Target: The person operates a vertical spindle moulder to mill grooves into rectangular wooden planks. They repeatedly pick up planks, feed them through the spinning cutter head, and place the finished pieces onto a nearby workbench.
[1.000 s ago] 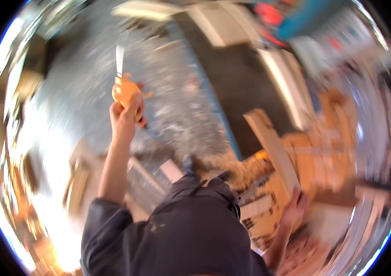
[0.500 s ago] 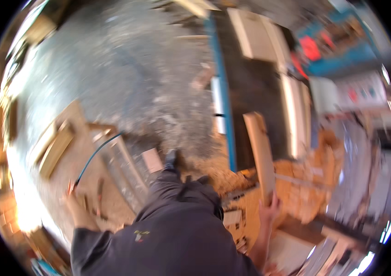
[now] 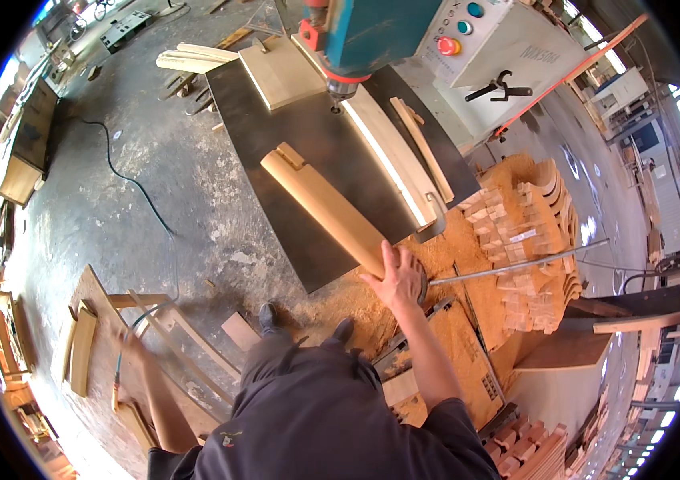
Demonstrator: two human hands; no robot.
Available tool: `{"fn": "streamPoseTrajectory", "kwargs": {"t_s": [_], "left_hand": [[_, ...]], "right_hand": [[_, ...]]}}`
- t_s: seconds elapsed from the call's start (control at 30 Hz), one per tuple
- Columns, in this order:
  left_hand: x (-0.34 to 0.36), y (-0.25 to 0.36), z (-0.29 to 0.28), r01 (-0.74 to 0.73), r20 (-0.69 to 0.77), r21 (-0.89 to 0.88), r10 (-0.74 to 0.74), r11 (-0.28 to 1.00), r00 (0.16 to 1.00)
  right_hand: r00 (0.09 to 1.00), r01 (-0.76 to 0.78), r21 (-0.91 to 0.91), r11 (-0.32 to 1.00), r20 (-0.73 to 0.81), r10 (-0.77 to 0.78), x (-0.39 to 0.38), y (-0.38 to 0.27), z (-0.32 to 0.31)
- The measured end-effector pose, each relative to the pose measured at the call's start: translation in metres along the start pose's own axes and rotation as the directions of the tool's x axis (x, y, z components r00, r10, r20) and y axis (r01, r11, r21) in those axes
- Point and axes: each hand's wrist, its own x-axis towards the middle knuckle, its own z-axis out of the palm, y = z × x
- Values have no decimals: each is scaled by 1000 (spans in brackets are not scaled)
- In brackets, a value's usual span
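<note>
My right hand [image 3: 398, 278] grips the near end of a long wooden piece [image 3: 326, 210] with a notch at its far end. The piece lies over the dark machine table [image 3: 276, 212], pointing toward the far left. At lower left, my left hand [image 3: 137, 352] is smeared by motion, right beside a teal air hose [image 3: 120, 364] above a plywood board [image 3: 104, 308]. Whether its fingers close on the hose is not visible. Over the table hangs the drill chuck [image 3: 342, 90] of a blue machine head [image 3: 376, 36].
A pale wooden fence [image 3: 388, 160] and a flat board [image 3: 278, 74] lie on the machine table. Curved wooden parts [image 3: 82, 348] rest on the plywood. Stacked wood blocks [image 3: 528, 240] in sawdust, a metal rod [image 3: 516, 266] and a control box [image 3: 468, 48] are on the right.
The view has swung right, bringing the drilling machine into sight. My right hand has swung the wooden piece to slant over the table. My left hand stays near the hose at lower left.
</note>
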Motion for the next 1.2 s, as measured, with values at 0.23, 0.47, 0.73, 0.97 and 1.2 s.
{"fn": "streamPoseTrajectory", "kwargs": {"t_s": [0.23, 0.47, 0.73, 0.97, 1.2], "left_hand": [[-220, 360, 178, -295, 477, -234, 374, 926, 795], [-317, 473, 264, -493, 583, -89, 447, 865, 679], [-313, 478, 287, -569, 525, -97, 528, 817, 668], [-313, 491, 281, -555, 547, -121, 521, 823, 655], [-310, 491, 282, -568, 519, -132, 545, 812, 659]], "right_hand": [[871, 76, 322, 944, -483, 95, 81, 91, -25], [933, -290, 0, 957, -221, 283, 191, 200, -9], [946, -321, 102, 942, -13, 324, 221, 186, -6], [924, -380, 129, 916, 12, 382, 223, 187, 1], [959, -279, -112, 954, -87, 271, 216, 184, -4]]}}
